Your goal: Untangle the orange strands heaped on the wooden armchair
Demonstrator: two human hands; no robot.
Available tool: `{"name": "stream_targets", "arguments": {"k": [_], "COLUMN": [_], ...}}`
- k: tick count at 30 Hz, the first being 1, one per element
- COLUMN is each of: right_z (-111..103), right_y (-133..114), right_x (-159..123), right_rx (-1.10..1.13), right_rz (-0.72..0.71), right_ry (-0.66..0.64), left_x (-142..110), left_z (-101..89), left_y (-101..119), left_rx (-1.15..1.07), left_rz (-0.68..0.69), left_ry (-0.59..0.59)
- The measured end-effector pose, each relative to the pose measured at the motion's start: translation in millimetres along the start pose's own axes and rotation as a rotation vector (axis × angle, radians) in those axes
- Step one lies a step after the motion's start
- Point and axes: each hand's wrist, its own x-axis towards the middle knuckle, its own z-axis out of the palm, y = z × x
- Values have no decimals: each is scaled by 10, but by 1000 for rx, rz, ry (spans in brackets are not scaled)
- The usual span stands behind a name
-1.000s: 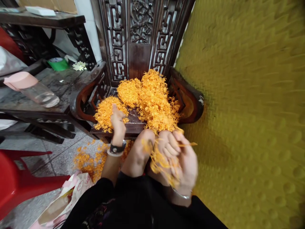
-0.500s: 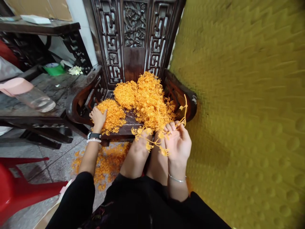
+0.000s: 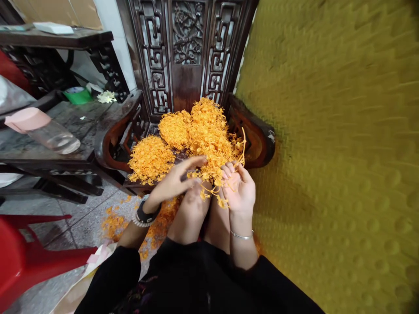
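Observation:
My right hand [image 3: 238, 185] is closed around an orange plastic flower stem [image 3: 244, 146], its branching sprigs hanging out to the left over my knees. My left hand [image 3: 178, 176] reaches across toward those sprigs, thumb and fingers apart with nothing between them. I cannot tell whether its fingertips touch the sprigs. Before me on the carved wooden chair's seat lies a large heap of orange sprigs [image 3: 209, 126]. A rounder orange bunch [image 3: 175, 129] adjoins it, and another orange bunch [image 3: 151, 159] sits at the seat's left front.
A dark carved chair [image 3: 186, 83] faces me, close to an embossed yellow-green surface [image 3: 327, 131] on the right. At left, a wooden table [image 3: 88, 131] bears a pink-lidded bottle [image 3: 54, 133] and green tape [image 3: 77, 95]. A red stool [image 3: 19, 257] stands lower left; orange bits [image 3: 114, 224] litter the floor.
My left hand has left the left orange bunch and moved right toward the sprigs in my right hand. My right hand has shifted slightly left, still holding the stem.

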Motion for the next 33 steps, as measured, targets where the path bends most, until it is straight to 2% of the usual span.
{"name": "stream_targets", "arguments": {"k": [2,4,8,11,13,15,17,19,20,22,25,28,31,33], "right_z": [-22,-72,-139,-118,-101,-96,-91,-71,-51,2,97,196,340,485], "right_y": [-26,-104,-299,-320,-251,-150,-58,-7,2,-3,18,181,419,484], "right_x": [-2,-16,-52,-24,43,138,242,344,396,507,718,978,1272,1497], "right_rx": [5,13,41,-38,-89,-112,-127,-146,-156,-186,-291,-447,-572,-601], "right_rz": [50,73,-60,-158,-147,-97,-35,5,14,26,18,-129,-216,-227], "right_ry": [17,17,-11,-24,-34,-33,-28,-34,-42,-55,-17,31,10,18], "left_x": [-18,-60,-221,-326,-349,-340,-324,-325,-335,-373,-429,-401,-290,-242], "left_z": [219,345,467,604,718,820,892,932,942,954,963,949,898,873], "left_y": [141,140,36,24,20,-1,-31,-56,-65,-76,-84,-73,-39,-17], "left_rx": [40,68,-136,-322,-406,-581,-806,-951,-980,-1030,-1093,-1058,-933,-727], "left_rz": [-24,-79,-184,-268,-280,-344,-496,-635,-672,-684,-638,-590,-554,-494], "left_ry": [-116,-151,-283,-198,-66,28,-14,-167,-221,-227,-113,96,299,480]}}
